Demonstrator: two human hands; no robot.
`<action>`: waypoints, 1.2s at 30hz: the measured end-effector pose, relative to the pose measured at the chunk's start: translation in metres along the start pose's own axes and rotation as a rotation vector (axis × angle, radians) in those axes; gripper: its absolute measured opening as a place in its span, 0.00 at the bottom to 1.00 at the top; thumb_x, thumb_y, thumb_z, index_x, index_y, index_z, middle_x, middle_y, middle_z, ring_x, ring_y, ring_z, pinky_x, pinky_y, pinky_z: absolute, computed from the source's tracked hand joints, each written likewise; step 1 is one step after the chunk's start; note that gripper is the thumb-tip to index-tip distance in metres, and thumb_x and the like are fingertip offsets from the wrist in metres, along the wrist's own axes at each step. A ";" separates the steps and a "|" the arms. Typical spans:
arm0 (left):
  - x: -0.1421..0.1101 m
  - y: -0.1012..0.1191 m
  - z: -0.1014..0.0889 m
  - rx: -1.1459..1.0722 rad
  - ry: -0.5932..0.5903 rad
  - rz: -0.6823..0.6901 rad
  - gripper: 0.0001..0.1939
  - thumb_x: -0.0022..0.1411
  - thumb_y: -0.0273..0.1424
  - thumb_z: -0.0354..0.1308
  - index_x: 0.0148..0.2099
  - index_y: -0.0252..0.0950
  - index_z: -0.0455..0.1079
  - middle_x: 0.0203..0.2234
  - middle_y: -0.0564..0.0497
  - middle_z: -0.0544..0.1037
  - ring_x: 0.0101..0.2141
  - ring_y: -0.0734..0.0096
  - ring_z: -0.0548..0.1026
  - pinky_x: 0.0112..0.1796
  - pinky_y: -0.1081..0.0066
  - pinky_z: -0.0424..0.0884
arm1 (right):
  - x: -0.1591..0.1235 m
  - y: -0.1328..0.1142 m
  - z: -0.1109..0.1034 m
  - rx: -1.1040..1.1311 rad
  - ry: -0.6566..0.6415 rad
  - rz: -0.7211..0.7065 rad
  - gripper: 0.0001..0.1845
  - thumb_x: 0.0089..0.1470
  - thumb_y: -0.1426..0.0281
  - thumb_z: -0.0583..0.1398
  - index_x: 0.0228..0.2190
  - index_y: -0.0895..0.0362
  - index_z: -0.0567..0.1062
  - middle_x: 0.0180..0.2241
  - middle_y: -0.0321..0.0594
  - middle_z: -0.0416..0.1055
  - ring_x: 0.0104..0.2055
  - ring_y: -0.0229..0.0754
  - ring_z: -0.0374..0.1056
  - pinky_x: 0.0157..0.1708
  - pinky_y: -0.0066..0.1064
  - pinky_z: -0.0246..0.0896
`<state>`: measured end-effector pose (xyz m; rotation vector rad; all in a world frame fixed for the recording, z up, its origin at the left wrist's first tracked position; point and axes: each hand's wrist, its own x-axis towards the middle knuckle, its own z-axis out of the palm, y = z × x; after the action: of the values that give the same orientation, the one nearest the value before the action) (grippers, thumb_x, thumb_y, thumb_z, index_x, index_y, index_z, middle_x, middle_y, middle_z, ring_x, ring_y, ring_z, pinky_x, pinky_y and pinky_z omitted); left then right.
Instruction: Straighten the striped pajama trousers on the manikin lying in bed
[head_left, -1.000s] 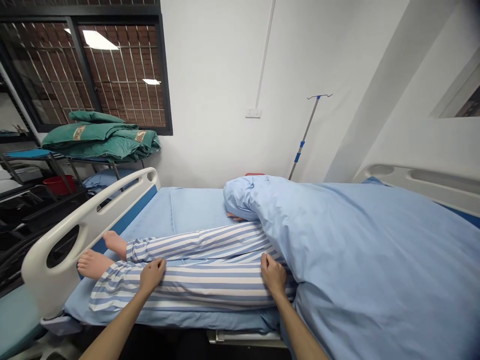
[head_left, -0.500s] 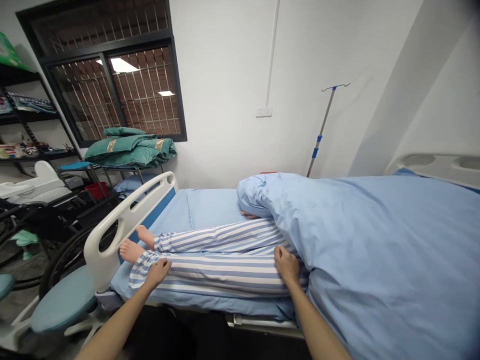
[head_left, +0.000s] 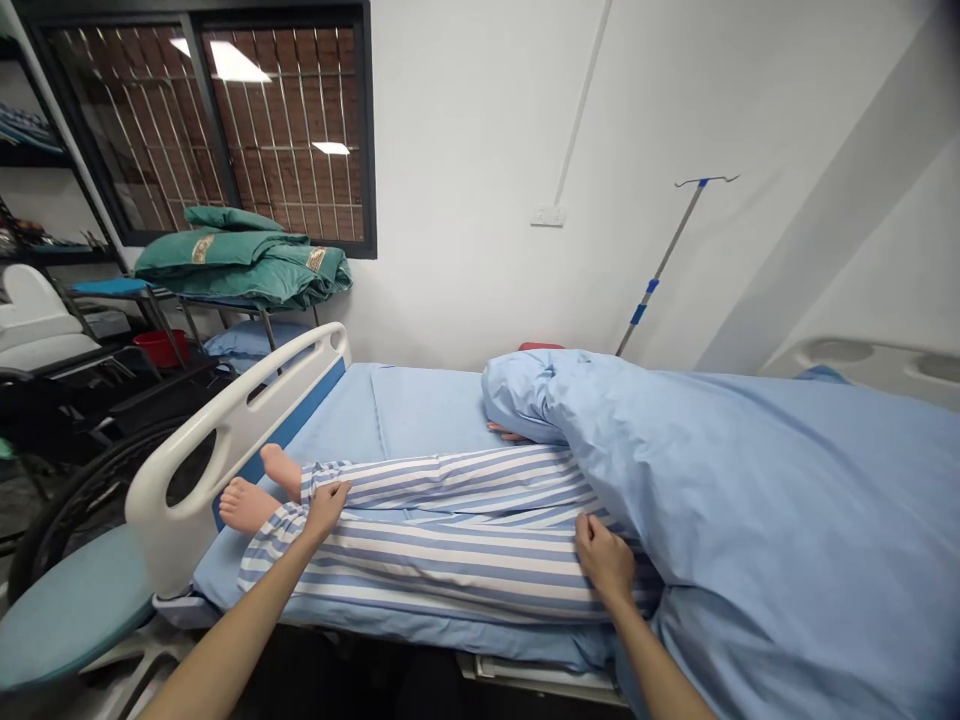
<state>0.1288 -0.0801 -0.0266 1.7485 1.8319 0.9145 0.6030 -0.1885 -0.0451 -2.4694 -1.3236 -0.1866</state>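
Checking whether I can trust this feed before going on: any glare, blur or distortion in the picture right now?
Head view: the wide lens bows the white bed rail and stretches things toward the frame edges. Ceiling lights show as bright reflections in the window. The left hand and right hand look reasonably sharp, with no strong motion blur.

The legs [head_left: 450,540] lie on the hospital bed [head_left: 427,410], left of the duvet [head_left: 750,470], with a window [head_left: 210,130] behind.

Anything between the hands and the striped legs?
Nothing: the left hand and right hand both lie directly on the striped trousers. The blue duvet covers the legs higher up, its edge right beside the right hand, but not under it.
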 end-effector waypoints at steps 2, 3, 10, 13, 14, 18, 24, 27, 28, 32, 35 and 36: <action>0.005 -0.014 0.014 -0.009 0.000 -0.023 0.19 0.58 0.41 0.43 0.19 0.37 0.57 0.14 0.55 0.61 0.24 0.73 0.62 0.27 0.75 0.56 | 0.000 -0.002 0.001 -0.040 -0.012 0.014 0.20 0.59 0.61 0.47 0.29 0.56 0.75 0.27 0.45 0.74 0.23 0.39 0.62 0.24 0.30 0.39; 0.006 -0.021 0.018 0.006 0.014 -0.034 0.19 0.58 0.40 0.43 0.19 0.37 0.57 0.15 0.55 0.62 0.24 0.73 0.62 0.27 0.74 0.55 | -0.001 -0.003 0.001 -0.058 -0.020 0.023 0.20 0.59 0.61 0.47 0.30 0.56 0.75 0.27 0.45 0.74 0.23 0.39 0.62 0.24 0.30 0.39; 0.004 -0.036 0.022 0.170 -0.020 -0.080 0.19 0.61 0.40 0.42 0.26 0.38 0.67 0.27 0.50 0.76 0.32 0.69 0.70 0.31 0.72 0.54 | 0.005 -0.030 -0.019 0.088 -0.068 0.179 0.19 0.54 0.61 0.49 0.20 0.55 0.71 0.19 0.43 0.67 0.18 0.39 0.53 0.23 0.31 0.41; 0.003 -0.034 0.020 0.176 -0.038 -0.103 0.19 0.62 0.39 0.40 0.30 0.38 0.70 0.32 0.48 0.78 0.35 0.66 0.71 0.32 0.71 0.55 | 0.002 -0.087 -0.021 0.410 0.001 0.097 0.21 0.54 0.63 0.47 0.12 0.54 0.59 0.15 0.42 0.60 0.20 0.39 0.51 0.24 0.33 0.43; 0.003 -0.035 0.020 0.172 -0.042 -0.102 0.19 0.62 0.39 0.40 0.31 0.39 0.70 0.33 0.47 0.78 0.35 0.65 0.72 0.33 0.70 0.55 | -0.002 -0.115 -0.017 0.465 -0.011 0.033 0.22 0.55 0.61 0.46 0.12 0.53 0.57 0.15 0.41 0.59 0.21 0.39 0.51 0.24 0.33 0.44; 0.001 -0.038 0.018 0.132 -0.053 -0.091 0.19 0.63 0.36 0.39 0.33 0.39 0.71 0.34 0.47 0.78 0.37 0.65 0.72 0.35 0.70 0.57 | -0.047 -0.255 0.013 0.618 -0.106 -0.196 0.23 0.55 0.57 0.44 0.14 0.54 0.57 0.15 0.35 0.57 0.21 0.37 0.52 0.23 0.30 0.47; 0.002 -0.049 0.023 0.119 -0.040 -0.047 0.17 0.63 0.33 0.41 0.37 0.38 0.71 0.35 0.46 0.78 0.39 0.66 0.72 0.39 0.71 0.60 | -0.139 -0.396 0.061 0.824 -0.192 -0.435 0.22 0.56 0.60 0.46 0.15 0.56 0.60 0.16 0.33 0.62 0.21 0.35 0.54 0.24 0.27 0.46; 0.004 -0.054 0.029 0.103 -0.013 -0.083 0.16 0.63 0.33 0.42 0.34 0.37 0.72 0.34 0.46 0.78 0.39 0.66 0.72 0.39 0.71 0.61 | -0.157 -0.402 0.077 0.883 -0.168 -0.316 0.22 0.56 0.63 0.44 0.14 0.55 0.60 0.16 0.35 0.64 0.21 0.36 0.56 0.23 0.27 0.45; 0.004 -0.056 0.031 0.096 -0.012 -0.088 0.16 0.62 0.33 0.42 0.33 0.37 0.72 0.33 0.46 0.78 0.39 0.65 0.72 0.40 0.71 0.61 | -0.159 -0.399 0.081 0.881 -0.159 -0.298 0.22 0.56 0.63 0.44 0.14 0.55 0.60 0.16 0.36 0.64 0.21 0.36 0.56 0.23 0.28 0.45; 0.004 -0.059 0.034 0.021 -0.005 -0.103 0.14 0.61 0.33 0.45 0.33 0.36 0.71 0.33 0.45 0.77 0.39 0.64 0.72 0.41 0.70 0.61 | -0.159 -0.393 0.084 0.861 -0.154 -0.307 0.21 0.56 0.65 0.45 0.15 0.55 0.61 0.16 0.37 0.66 0.21 0.37 0.57 0.24 0.28 0.45; 0.005 -0.057 0.030 -0.036 -0.007 -0.090 0.14 0.61 0.33 0.45 0.33 0.36 0.71 0.34 0.45 0.77 0.38 0.66 0.72 0.40 0.71 0.61 | -0.159 -0.395 0.081 0.865 -0.164 -0.290 0.21 0.56 0.64 0.45 0.15 0.55 0.62 0.17 0.38 0.67 0.21 0.37 0.58 0.24 0.28 0.45; 0.006 -0.054 0.028 -0.059 -0.013 -0.076 0.14 0.61 0.33 0.44 0.32 0.36 0.71 0.33 0.45 0.77 0.37 0.67 0.72 0.39 0.72 0.61 | -0.158 -0.396 0.080 0.877 -0.170 -0.283 0.22 0.56 0.64 0.45 0.15 0.55 0.63 0.17 0.38 0.68 0.22 0.38 0.58 0.24 0.28 0.46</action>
<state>0.1108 -0.0681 -0.0844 1.6345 1.8307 0.9162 0.1833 -0.0816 -0.0728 -1.5834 -1.4082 0.4571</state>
